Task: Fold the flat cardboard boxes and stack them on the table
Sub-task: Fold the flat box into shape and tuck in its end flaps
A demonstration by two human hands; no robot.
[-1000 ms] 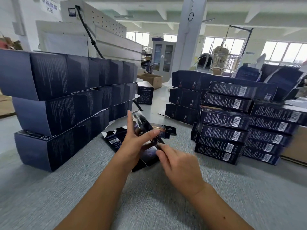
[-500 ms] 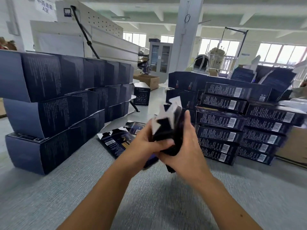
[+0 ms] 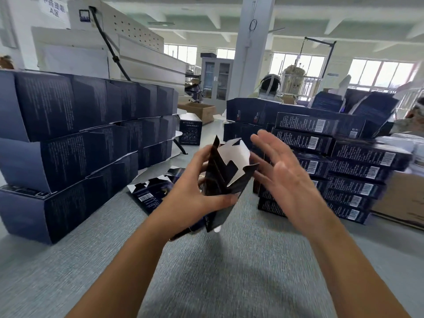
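Left hand (image 3: 195, 198) gripping a half-opened dark glossy cardboard box (image 3: 226, 177), white inner flaps upturned, right hand (image 3: 284, 180) spread flat beside it, grey textured table (image 3: 229, 271)

Left hand (image 3: 195, 191), right hand (image 3: 286, 180), forearms (image 3: 128, 260) bare.

Workshop hall, daylit. White square concrete pillar (image 3: 254, 53) mid-room under a white beamed ceiling (image 3: 206, 10). Wide bright windows (image 3: 380, 73) along far wall. Grey glass-doored metal cabinet (image 3: 216, 79) left of pillar. White perforated panels (image 3: 137, 35) far left.
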